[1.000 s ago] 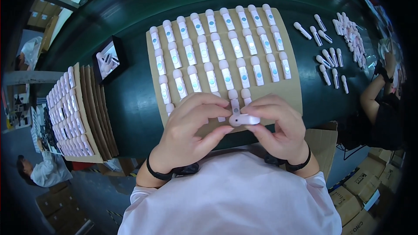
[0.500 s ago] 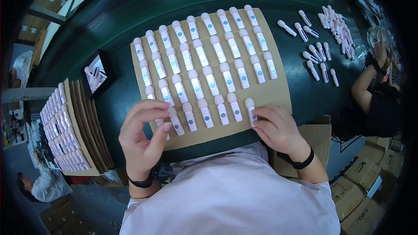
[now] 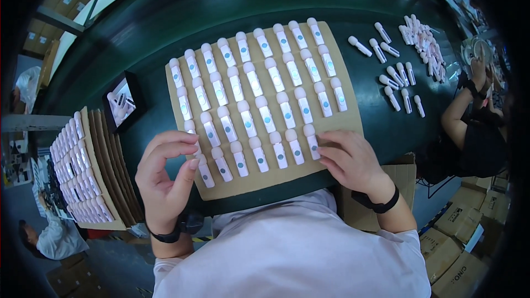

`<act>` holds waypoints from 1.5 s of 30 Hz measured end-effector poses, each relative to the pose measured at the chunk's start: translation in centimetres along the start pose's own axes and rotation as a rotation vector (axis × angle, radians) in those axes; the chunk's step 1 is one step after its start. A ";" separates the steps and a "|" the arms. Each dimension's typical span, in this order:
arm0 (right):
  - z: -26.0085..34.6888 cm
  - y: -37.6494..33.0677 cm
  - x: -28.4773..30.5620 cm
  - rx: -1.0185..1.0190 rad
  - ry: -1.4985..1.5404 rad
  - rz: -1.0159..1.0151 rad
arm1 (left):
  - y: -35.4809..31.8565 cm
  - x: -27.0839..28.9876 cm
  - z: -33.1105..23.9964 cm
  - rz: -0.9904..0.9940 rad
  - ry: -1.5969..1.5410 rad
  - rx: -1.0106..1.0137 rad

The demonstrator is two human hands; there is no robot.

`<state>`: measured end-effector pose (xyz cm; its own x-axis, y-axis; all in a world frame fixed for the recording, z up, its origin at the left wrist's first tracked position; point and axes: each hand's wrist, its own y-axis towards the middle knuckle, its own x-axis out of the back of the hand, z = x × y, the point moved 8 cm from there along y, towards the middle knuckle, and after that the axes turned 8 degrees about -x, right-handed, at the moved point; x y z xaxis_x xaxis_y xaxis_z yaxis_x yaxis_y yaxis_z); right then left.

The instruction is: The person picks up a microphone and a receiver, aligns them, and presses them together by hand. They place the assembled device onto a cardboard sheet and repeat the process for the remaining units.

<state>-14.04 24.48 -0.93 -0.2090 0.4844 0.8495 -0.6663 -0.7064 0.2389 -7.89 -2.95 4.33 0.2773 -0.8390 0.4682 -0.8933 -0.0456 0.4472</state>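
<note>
On the cardboard sheet (image 3: 342, 44), both hands touch white devices (image 3: 311, 141).

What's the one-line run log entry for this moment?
left hand: open, empty | right hand: fingers on brown cardboard sheet | rows of small white plastic devices

The cardboard sheet (image 3: 348, 127) is plain brown board, matt and slightly fibrous. The white wand-shaped devices (image 3: 265, 121) on it look like smooth plastic with a soft satin sheen, each with a small glossy blue-grey button. The table top (image 3: 210, 5) is dark green, smooth and semi-gloss, showing light reflections. The shirt (image 3: 292, 254) is white matt woven cloth.
</note>
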 end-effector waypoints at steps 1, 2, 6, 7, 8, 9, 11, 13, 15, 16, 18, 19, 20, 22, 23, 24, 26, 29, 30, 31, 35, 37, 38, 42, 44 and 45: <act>-0.5 0.3 1.0 -0.002 -0.027 -0.010 | 0.7 0.4 -0.3 -0.007 0.000 -0.008; -1.1 0.6 2.1 -0.009 -0.055 -0.018 | 1.7 0.6 -0.8 0.033 0.025 -0.049; -4.4 3.2 6.5 -0.110 -0.131 -0.064 | 6.8 1.3 -2.2 0.121 0.149 -0.183; -5.3 4.4 7.3 -0.099 -0.130 -0.070 | 8.2 1.4 -2.4 0.137 0.214 -0.230; -6.3 5.8 8.2 -0.084 -0.143 -0.088 | 9.5 1.5 -2.2 0.130 0.221 -0.236; -7.4 7.2 9.0 -0.071 -0.158 -0.108 | 10.9 1.3 -1.9 0.152 0.194 -0.222; -10.5 10.3 9.4 -0.076 -0.196 -0.095 | 13.9 0.9 -0.7 0.168 0.177 -0.209; -13.1 13.8 9.5 -0.078 -0.233 -0.084 | 16.6 -0.4 1.1 0.328 0.236 -0.185; -16.3 16.9 9.2 -0.161 -0.338 -0.040 | 19.5 -1.9 2.5 0.389 0.329 -0.217; -17.2 18.4 9.2 -0.153 -0.340 -0.052 | 20.9 -2.9 3.2 0.455 0.415 -0.239; -19.6 21.1 8.2 -0.193 -0.408 -0.031 | 23.7 -5.0 4.6 0.549 0.587 -0.236; -20.7 22.4 7.5 -0.215 -0.442 -0.017 | 24.8 -6.2 5.9 0.645 0.742 -0.225; -21.1 23.8 7.0 -0.206 -0.437 -0.029 | 26.0 -6.5 6.8 0.641 0.758 -0.225; -22.3 26.1 5.5 -0.243 -0.454 0.010 | 27.4 -8.3 8.0 0.725 0.987 -0.421; -22.8 27.0 4.8 -0.266 -0.464 0.031 | 28.3 -8.9 8.8 0.725 0.996 -0.425; -23.0 27.7 4.3 -0.267 -0.460 0.024 | 28.8 -10.1 9.7 0.787 1.059 -0.452; -23.7 29.0 3.2 -0.293 -0.481 0.052 | 29.6 -12.0 11.4 0.910 1.181 -0.509; -25.2 29.6 2.3 -0.309 -0.491 0.064 | 30.8 -14.6 12.4 0.888 1.100 -0.561; -25.6 29.7 2.2 -0.289 -0.489 0.066 | 31.1 -15.7 12.4 0.876 1.054 -0.584; -25.9 29.8 2.0 -0.272 -0.489 0.067 | 31.1 -16.5 12.6 0.881 1.035 -0.613; -25.8 31.2 0.8 -0.162 -0.470 0.070 | 31.5 -17.4 14.9 0.847 0.928 -0.648; -25.2 31.9 0.0 -0.206 -0.416 0.139 | 31.4 -17.0 16.6 0.869 0.934 -0.591; -24.8 31.5 0.5 -0.263 -0.407 0.182 | 31.5 -17.2 17.2 0.910 0.955 -0.551; -22.8 30.3 2.9 -0.284 -0.299 0.084 | 31.4 -17.2 16.2 0.912 0.993 -0.515; -21.7 29.6 3.9 -0.274 -0.255 0.026 | 31.2 -16.8 16.2 0.912 1.032 -0.480; -20.9 29.1 4.5 -0.245 -0.217 -0.005 | 31.1 -16.6 16.5 0.889 1.025 -0.455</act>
<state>-49.37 16.87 -0.04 -0.0653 0.3477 0.9353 -0.8248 -0.5463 0.1455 -46.11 0.56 -2.09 -0.0003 0.2675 0.9636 -0.7680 0.6170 -0.1715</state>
